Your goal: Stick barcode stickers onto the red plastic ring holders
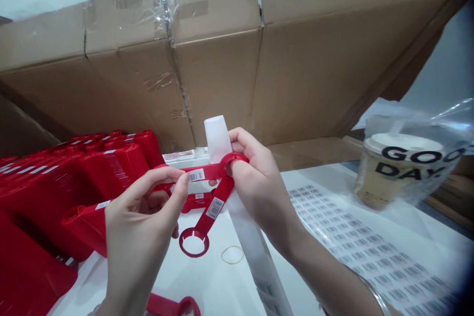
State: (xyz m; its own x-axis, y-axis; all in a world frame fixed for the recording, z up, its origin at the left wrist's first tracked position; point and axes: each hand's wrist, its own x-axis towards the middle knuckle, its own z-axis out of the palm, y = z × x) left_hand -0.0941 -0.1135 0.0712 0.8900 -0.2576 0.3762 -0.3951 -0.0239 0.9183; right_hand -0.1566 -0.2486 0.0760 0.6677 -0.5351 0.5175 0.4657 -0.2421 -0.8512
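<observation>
The white table (207,281) offers passage between stacked red plastic pieces (55,192) and a lidded cup (392,173), a cardboard box (218,74) beyond.

Black "GOOD DAY." print on takeaway cup (392,173), curving round; barcode sticker (196,175) on red plastic tool (225,188), digits too small; sheet of barcode labels (363,242) likewise unreadable.

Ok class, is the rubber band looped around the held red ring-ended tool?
No, the rubber band lies on the white tabletop, clear of the red ring-ended tool in the right hand.
</observation>
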